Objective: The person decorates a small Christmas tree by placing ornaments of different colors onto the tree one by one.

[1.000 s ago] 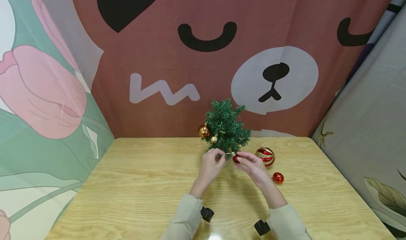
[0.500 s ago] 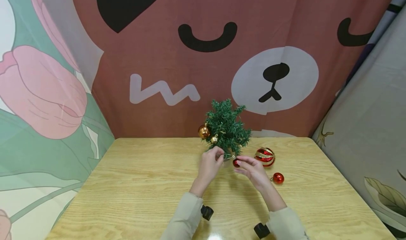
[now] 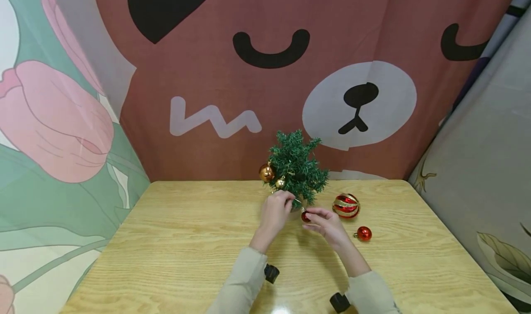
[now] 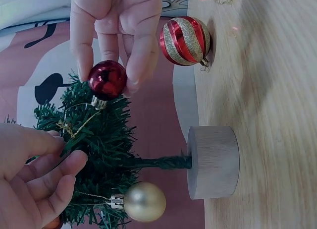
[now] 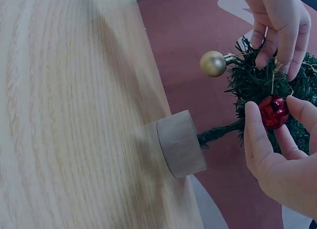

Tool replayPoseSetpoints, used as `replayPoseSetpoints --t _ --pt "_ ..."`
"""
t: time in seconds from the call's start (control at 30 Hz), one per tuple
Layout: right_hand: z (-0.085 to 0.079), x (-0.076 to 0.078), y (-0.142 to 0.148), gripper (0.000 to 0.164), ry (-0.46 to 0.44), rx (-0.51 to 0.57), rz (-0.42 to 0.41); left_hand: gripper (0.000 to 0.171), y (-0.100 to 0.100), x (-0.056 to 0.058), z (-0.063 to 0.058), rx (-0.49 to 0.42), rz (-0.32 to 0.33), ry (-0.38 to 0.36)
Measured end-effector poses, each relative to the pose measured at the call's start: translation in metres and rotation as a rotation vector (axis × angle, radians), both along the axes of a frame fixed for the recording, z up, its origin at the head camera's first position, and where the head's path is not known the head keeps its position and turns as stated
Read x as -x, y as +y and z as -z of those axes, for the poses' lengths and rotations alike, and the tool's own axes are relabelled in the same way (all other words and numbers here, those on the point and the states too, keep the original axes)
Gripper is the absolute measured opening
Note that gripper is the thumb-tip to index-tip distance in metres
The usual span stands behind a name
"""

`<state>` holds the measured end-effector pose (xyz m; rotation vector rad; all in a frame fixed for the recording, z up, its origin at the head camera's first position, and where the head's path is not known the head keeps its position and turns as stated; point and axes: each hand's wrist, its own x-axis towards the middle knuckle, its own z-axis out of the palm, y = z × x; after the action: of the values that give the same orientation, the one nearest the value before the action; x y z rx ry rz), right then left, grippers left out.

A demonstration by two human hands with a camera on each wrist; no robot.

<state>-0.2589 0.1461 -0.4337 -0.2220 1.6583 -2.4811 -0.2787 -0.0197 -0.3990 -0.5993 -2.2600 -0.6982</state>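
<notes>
A small artificial Christmas tree stands on a round wooden base. My right hand pinches a small shiny red bauble by its sides, below and in front of the branches. From its silver cap a gold string runs to the foliage beside my left fingertips. My left hand is at the lower front of the tree, its thumb and forefinger pinching a green branch tip. A small gold bauble and a larger amber bauble hang on the tree's left side.
Right of the tree, a large red bauble with gold glitter stripes lies on the wooden table. A smaller red bauble lies nearer the front. Behind the table hangs a printed curtain.
My right hand has drawn the red bauble slightly down and toward me, then a little left. My left hand stays close to the lower branches. The tree looks unmoved.
</notes>
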Motion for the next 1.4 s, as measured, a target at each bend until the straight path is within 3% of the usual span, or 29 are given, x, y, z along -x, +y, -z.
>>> replayPoseSetpoints --t 0.2,0.43,0.73,0.9,1.13,1.4 --pt "0.006 0.001 -0.004 0.015 -0.017 -0.076 0.019 0.009 0.001 0.000 0.000 0.057 -0.018 -0.007" --pt "0.009 0.000 -0.007 0.023 -0.025 -0.125 0.026 0.009 0.003 0.001 0.001 0.091 -0.034 0.016" --pt "0.006 -0.002 -0.007 0.026 -0.029 -0.090 0.102 0.007 0.006 0.003 0.003 0.013 -0.024 0.083" --pt "0.008 -0.002 -0.006 0.022 -0.018 -0.087 0.103 0.011 0.006 0.004 0.006 0.027 -0.027 0.106" --pt "0.012 -0.001 -0.010 0.026 -0.019 -0.131 0.072 0.015 0.005 0.004 0.009 0.110 -0.072 0.076" --pt "0.017 0.002 -0.015 0.032 -0.006 -0.206 0.046 0.011 0.003 0.004 0.009 0.116 -0.047 0.051"
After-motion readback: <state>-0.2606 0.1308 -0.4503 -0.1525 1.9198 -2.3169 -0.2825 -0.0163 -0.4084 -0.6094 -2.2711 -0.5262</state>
